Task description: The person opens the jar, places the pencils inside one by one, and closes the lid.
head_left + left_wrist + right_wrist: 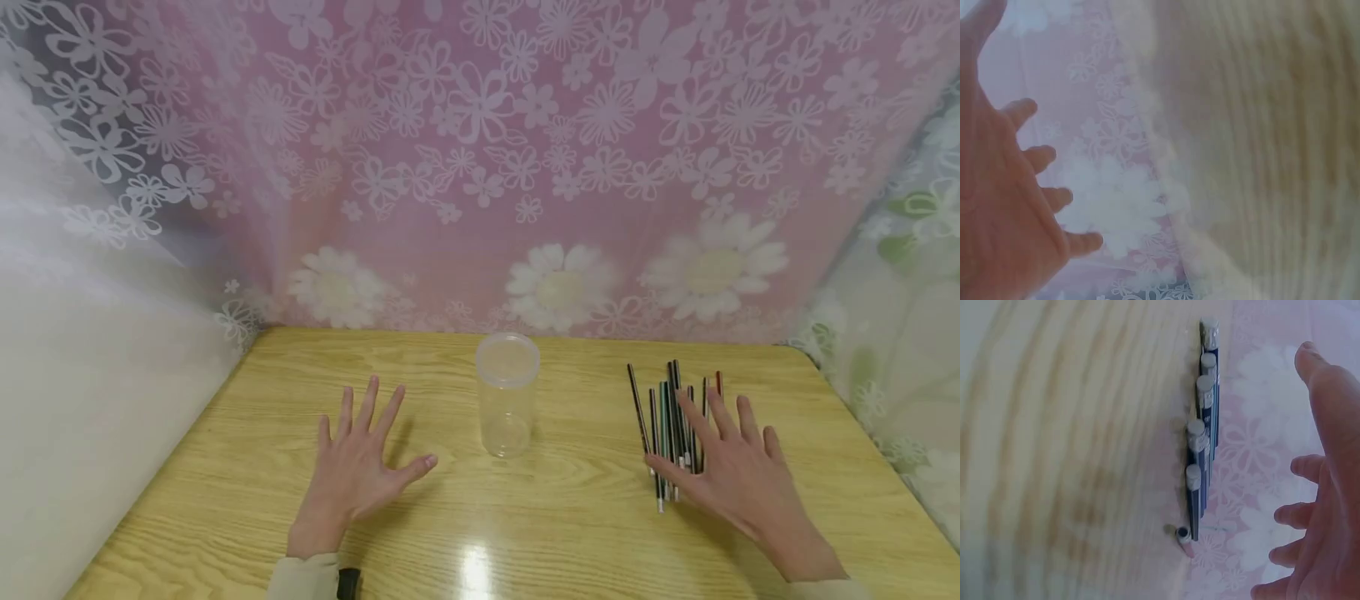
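My left hand (358,471) hovers over the left side of the table, fingers spread and straight, holding nothing. In the left wrist view the same hand (1010,200) shows its palm and stretched fingers. To the right, my right hand (742,475) is spread beside and partly over several pencils (667,433), hiding some of them. Their white eraser ends (1205,387) face the right wrist camera, and the right hand (1329,506) appears there with nothing in its grasp. Between the hands stands a clear plastic jar (507,408), upright, with a pale rim; no contents show inside.
The wood-grain table (555,517) ends at a pink flowered curtain (465,208) at the back. A white sheet (97,350) hangs along the left side, and a pale flowered one (915,350) along the right. A dark object (348,583) shows by the left sleeve.
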`<control>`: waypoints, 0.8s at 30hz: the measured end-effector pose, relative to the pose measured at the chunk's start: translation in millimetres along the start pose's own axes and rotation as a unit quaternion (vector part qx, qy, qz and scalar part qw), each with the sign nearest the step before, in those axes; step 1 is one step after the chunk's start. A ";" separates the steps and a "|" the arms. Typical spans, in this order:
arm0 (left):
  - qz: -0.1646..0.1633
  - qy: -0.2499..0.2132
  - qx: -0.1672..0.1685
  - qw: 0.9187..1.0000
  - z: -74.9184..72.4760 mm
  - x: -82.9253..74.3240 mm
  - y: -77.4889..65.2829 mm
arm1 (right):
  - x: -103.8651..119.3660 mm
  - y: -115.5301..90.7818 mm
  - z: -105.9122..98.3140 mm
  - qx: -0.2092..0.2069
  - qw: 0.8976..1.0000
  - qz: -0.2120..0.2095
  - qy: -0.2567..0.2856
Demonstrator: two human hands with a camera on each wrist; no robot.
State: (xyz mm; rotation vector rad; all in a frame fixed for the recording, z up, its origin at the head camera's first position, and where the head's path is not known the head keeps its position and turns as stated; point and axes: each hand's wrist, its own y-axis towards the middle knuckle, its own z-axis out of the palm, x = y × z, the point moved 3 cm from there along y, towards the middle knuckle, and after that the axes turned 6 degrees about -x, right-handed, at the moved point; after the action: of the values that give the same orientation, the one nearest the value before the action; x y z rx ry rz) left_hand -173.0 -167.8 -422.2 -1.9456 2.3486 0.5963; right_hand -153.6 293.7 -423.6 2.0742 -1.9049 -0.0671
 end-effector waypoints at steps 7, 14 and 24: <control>0.015 -0.092 -0.007 0.996 -3.7 -11.4 6.2 | 19.4 4.9 -6.7 -0.018 0.999 -0.034 0.036; 0.022 -0.212 -0.005 0.977 -0.8 -29.9 12.9 | 50.8 11.5 -17.0 -0.065 0.991 -0.086 0.076; 0.006 -0.340 0.053 0.939 12.7 -60.6 30.8 | 94.3 25.1 -37.6 -0.183 0.958 -0.178 0.131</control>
State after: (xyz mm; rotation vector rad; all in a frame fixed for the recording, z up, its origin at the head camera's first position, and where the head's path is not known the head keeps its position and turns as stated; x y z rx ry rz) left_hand -192.0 -102.6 -409.5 -1.3703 1.9000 0.9345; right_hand -158.2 207.7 -364.2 2.0223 -1.2432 -0.2000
